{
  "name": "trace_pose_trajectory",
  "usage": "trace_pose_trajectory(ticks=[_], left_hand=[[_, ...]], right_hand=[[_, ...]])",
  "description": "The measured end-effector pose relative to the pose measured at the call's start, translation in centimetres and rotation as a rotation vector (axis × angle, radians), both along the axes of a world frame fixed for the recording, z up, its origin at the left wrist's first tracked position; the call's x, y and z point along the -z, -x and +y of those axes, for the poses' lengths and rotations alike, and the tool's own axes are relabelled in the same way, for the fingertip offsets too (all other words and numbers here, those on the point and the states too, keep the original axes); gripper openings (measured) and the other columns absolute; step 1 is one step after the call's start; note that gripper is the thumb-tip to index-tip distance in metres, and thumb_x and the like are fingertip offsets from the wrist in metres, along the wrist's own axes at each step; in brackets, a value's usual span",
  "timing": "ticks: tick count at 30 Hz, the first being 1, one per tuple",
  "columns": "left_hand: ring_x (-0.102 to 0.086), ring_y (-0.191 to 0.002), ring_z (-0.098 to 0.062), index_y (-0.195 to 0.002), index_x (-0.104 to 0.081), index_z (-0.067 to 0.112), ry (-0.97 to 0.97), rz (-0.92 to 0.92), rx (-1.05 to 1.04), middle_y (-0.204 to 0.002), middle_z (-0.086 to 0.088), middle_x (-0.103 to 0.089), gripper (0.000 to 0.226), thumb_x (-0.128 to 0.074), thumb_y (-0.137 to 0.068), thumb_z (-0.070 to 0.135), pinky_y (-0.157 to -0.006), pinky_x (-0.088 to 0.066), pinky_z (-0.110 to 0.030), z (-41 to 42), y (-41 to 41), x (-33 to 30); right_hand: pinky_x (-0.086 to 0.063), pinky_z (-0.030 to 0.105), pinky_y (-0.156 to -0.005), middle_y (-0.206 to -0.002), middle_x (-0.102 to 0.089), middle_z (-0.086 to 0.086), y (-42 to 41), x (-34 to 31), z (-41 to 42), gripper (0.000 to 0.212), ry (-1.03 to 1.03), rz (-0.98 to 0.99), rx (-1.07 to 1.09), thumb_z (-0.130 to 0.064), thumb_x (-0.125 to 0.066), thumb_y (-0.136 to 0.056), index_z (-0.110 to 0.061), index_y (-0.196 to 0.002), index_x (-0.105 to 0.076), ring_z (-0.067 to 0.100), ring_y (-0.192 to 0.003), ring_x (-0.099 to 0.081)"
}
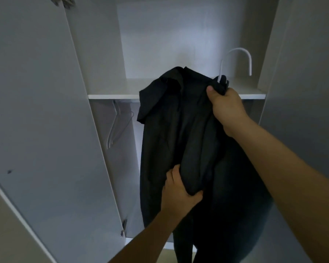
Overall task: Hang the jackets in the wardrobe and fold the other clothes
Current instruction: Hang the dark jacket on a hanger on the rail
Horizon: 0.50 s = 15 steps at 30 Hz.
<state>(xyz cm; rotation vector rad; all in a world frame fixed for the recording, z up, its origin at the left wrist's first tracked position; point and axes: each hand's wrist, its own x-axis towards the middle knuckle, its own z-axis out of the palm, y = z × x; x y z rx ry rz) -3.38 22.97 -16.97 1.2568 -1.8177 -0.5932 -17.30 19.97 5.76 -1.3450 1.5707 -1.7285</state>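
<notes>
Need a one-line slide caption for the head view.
Both hands, right hand and left hand, hold a black jacket on a white hanger before the open wardrobe.

Two bare wire hangers (115, 126) hang at left under the shelf (112, 96).
</notes>
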Motion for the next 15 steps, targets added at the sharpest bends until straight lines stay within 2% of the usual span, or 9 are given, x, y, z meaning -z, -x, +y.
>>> trace_pose_trajectory(ticks=[2,3,5,6,8,11,13,15], left_hand=[[-0.048,-0.12,-0.015,-0.142,-0.028,0.025,0.027,-0.027,0.01,-0.134,0.002,-0.041,0.092,-0.068,-0.067,0.058,-0.101,-0.046,-0.036,-0.2,1.0,0.1],[-0.052,-0.114,-0.015,-0.139,-0.032,0.025,0.012,-0.023,0.021,-0.129,0.001,-0.047,0.078,-0.066,-0.072,0.049,-0.097,-0.048,-0.036,-0.3,1.4,0.0],[-0.063,-0.092,-0.016,-0.125,-0.044,0.024,-0.059,0.024,-0.021,-0.105,0.001,-0.06,0.044,-0.062,-0.085,0.029,-0.087,-0.056,-0.038,-1.1,0.8,-0.2],[-0.064,-0.084,-0.016,-0.121,-0.048,0.021,-0.106,0.044,-0.09,-0.095,0.002,-0.062,0.035,-0.06,-0.088,0.022,-0.085,-0.056,-0.037,-1.9,-0.1,-0.2],[-0.065,-0.086,-0.021,-0.12,-0.054,0.015,-0.148,0.029,-0.255,-0.091,0.003,-0.061,0.031,-0.057,-0.09,0.015,-0.085,-0.054,-0.035,-3.7,-2.9,-0.1],[-0.064,-0.08,-0.024,-0.098,-0.056,0.015,-0.102,-0.034,-0.336,-0.079,0.004,-0.059,0.01,-0.052,-0.089,0.011,-0.07,-0.048,-0.031,-6.0,-6.8,-0.9],[-0.062,-0.072,-0.021,-0.086,-0.055,0.014,-0.089,-0.041,-0.303,-0.073,0.0,-0.06,0.007,-0.05,-0.088,0.01,-0.064,-0.046,-0.03,-7.0,-7.9,-2.5],[-0.058,-0.062,-0.015,-0.078,-0.055,0.015,0.006,-0.089,-0.254,-0.066,0.001,-0.058,0.008,-0.05,-0.084,0.014,-0.06,-0.046,-0.028,-7.4,-8.7,-4.4]], right_hand=[[-0.05,0.043,-0.096,-0.109,-0.063,0.003,0.1,0.0,0.3,0.04,0.002,-0.018,0.018,-0.048,-0.056,-0.091,-0.016,-0.115,-0.055,0.024,-0.103,-0.061],[-0.05,0.043,-0.095,-0.109,-0.063,0.004,0.3,0.0,0.5,0.041,0.001,-0.007,0.029,-0.048,-0.055,-0.091,-0.015,-0.116,-0.054,0.024,-0.103,-0.06],[-0.05,0.042,-0.091,-0.105,-0.062,0.001,0.8,0.4,1.0,0.041,-0.006,0.076,0.077,-0.048,-0.053,-0.093,-0.014,-0.115,-0.053,0.023,-0.101,-0.06],[-0.05,0.039,-0.087,-0.103,-0.061,-0.001,1.2,0.7,1.3,0.04,-0.014,0.151,0.125,-0.048,-0.052,-0.093,-0.013,-0.114,-0.052,0.024,-0.099,-0.059],[-0.044,0.035,-0.077,-0.103,-0.057,0.004,2.3,1.7,2.1,0.04,-0.034,0.321,0.26,-0.046,-0.052,-0.095,-0.011,-0.113,-0.047,0.029,-0.099,-0.059],[-0.038,0.033,-0.073,-0.125,-0.043,0.017,3.2,4.0,3.1,0.049,0.01,0.521,0.407,-0.034,-0.058,-0.094,-0.005,-0.127,-0.037,0.041,-0.097,-0.058],[-0.04,0.033,-0.068,-0.132,-0.034,0.021,3.4,5.4,3.6,0.067,0.051,0.611,0.455,-0.024,-0.063,-0.091,-0.013,-0.143,-0.022,0.043,-0.08,-0.059],[-0.045,0.035,-0.059,-0.128,-0.031,0.02,3.6,6.7,4.0,0.069,0.115,0.744,0.517,-0.015,-0.064,-0.088,-0.026,-0.142,-0.023,0.032,-0.058,-0.049]])
